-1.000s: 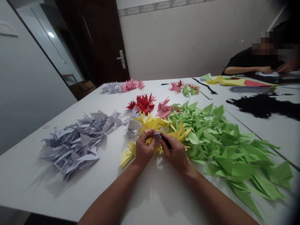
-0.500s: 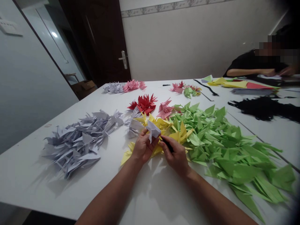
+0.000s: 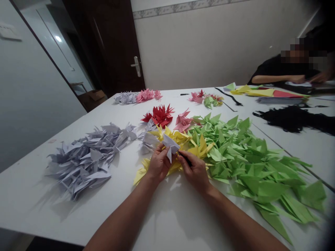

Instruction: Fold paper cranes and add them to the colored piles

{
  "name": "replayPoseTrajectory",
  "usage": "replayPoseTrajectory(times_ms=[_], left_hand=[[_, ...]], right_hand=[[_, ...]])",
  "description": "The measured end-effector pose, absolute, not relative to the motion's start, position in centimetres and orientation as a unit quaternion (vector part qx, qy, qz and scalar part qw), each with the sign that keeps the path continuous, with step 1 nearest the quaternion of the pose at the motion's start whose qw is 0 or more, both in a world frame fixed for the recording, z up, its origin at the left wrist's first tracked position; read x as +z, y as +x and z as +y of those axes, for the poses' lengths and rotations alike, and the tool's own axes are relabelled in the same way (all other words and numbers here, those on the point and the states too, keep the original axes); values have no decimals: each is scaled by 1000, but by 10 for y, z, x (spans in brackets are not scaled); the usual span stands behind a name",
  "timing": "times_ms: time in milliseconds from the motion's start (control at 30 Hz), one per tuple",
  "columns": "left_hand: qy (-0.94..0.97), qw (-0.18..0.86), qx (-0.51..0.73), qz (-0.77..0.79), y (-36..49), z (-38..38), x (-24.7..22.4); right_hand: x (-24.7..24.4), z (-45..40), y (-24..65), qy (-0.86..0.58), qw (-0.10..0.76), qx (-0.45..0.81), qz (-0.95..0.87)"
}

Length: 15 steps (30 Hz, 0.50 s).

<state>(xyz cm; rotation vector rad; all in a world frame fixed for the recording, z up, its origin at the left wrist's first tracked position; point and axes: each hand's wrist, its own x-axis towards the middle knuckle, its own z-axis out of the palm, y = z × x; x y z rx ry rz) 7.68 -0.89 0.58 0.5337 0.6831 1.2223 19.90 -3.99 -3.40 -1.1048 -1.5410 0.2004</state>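
"What do you have closest to you?"

"Bare white counter (image 3: 167, 216), then my two hands. My left hand (image 3: 159, 166) pinches a pale folded paper piece (image 3: 170, 145), held up just in front of the yellow paper pieces (image 3: 201, 148)."

"And the right?"

"My right hand (image 3: 195, 170) is closed around a slim dark tool (image 3: 186, 159), its tip end close to the paper. I can't tell from here whether they touch."

"What lies either side?"

"To the left of the hands I have a heap of pale lilac folded paper (image 3: 89, 158); to the right, a broad spread of green folded paper (image 3: 251, 167) that meets the yellow."

"Beyond the yellow?"

"A red paper cluster (image 3: 161, 115), with a pink paper cluster (image 3: 183, 121) to its right. Further right I see a tangle of black strands (image 3: 295, 119)."

"The far edge?"

"On the left, small lilac pieces (image 3: 126, 98) beside pink ones (image 3: 146, 95). Toward the right, a mixed pink and green group (image 3: 209, 100), a black cord (image 3: 230, 97) and stacked coloured sheets (image 3: 264, 92). Past those, a person in black (image 3: 272, 68) leans over the counter; behind the left part stands a dark door (image 3: 112, 42)."
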Motion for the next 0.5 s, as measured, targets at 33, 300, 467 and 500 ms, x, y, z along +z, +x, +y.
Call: replayPoseTrajectory(times_ms=[33, 300, 467, 500], left_hand=[[242, 732, 556, 311, 77, -9, 6], [254, 737, 552, 296, 74, -10, 6], [238, 705, 593, 306, 75, -6, 3], [250, 697, 600, 302, 76, -5, 2]], right_hand=[[-34, -40, 199, -472, 580, 88, -659], [-34, -40, 198, -469, 588, 113, -650], [-32, -42, 199, -472, 618, 120, -617], [-32, -42, 199, -474, 623, 125, -610]])
